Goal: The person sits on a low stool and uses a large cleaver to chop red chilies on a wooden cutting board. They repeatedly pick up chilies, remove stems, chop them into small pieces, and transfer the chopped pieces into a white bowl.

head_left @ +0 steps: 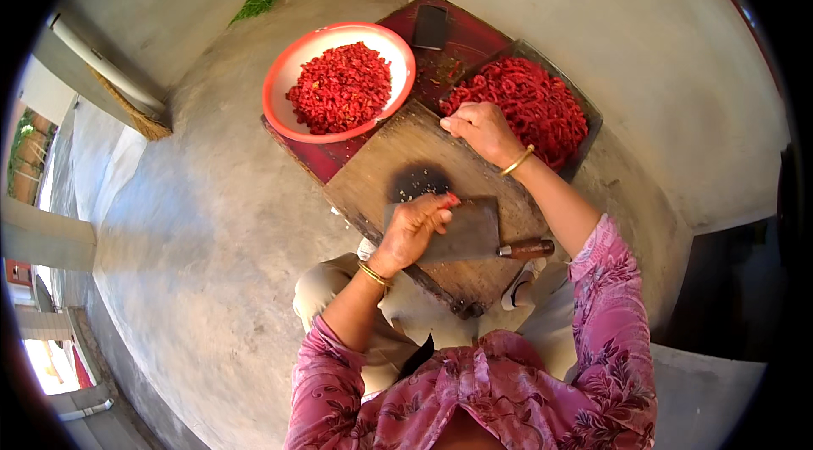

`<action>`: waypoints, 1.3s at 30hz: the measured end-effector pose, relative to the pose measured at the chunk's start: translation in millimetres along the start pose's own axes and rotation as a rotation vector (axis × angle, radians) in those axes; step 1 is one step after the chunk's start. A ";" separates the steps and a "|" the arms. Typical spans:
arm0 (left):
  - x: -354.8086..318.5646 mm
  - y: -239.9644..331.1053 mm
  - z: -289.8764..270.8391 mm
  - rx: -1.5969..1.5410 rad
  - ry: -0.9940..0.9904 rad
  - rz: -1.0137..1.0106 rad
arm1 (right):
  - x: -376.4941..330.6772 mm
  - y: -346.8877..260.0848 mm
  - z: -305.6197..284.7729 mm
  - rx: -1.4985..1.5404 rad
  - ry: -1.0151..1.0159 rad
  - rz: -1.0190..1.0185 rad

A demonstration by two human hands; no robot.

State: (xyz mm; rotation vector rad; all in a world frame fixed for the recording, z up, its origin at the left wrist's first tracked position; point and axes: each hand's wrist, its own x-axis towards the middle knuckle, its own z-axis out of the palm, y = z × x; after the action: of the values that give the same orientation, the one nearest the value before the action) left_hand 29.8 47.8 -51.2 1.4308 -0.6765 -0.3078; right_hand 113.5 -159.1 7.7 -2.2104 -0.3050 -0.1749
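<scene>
My left hand (412, 231) is closed in a pinch over the cleaver blade, with the tip of a red chili pepper (453, 198) showing at its fingers. The cleaver (476, 232) lies flat on the worn wooden chopping board (364, 175), its wooden handle pointing right. Farther off, my right hand (484, 132) hovers between the board and a dark tray (593, 130) heaped with whole red chilies (533, 103). Its fingers are pinched together; whatever is between them is too small to tell. Pale seeds dot a dark patch on the board.
A red-rimmed white basin (273, 94) of chopped red chilies (343, 88) stands back left on a low red table (326, 155). Behind it lies a dark phone-like slab (431, 27). A wall (644, 52) rises on the right; a broom (140, 111) leans at far left.
</scene>
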 end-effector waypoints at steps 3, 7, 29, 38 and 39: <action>-2.8 -8.6 -10.8 -0.194 0.079 -0.108 | -80.4 -4.1 -15.2 0.003 -0.061 0.081; -2.5 -9.6 -14.3 -0.228 0.133 -0.126 | -177.9 -10.7 -38.8 -0.245 -0.168 0.104; 30.9 -6.8 -21.2 0.583 0.261 0.037 | -236.6 -6.4 5.6 -0.540 0.111 -0.282; 92.7 20.7 49.2 0.318 -0.031 0.032 | -202.9 -0.9 -4.5 0.462 0.381 0.149; 92.1 26.1 71.5 0.264 -0.065 -0.006 | -193.4 12.5 -1.2 0.698 0.564 0.158</action>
State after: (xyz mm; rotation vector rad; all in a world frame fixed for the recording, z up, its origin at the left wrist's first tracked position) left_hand 53.8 -59.1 -3.8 1.6798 -0.7878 -0.2776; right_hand -68.7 -197.7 -45.9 -1.4108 0.1166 -0.5079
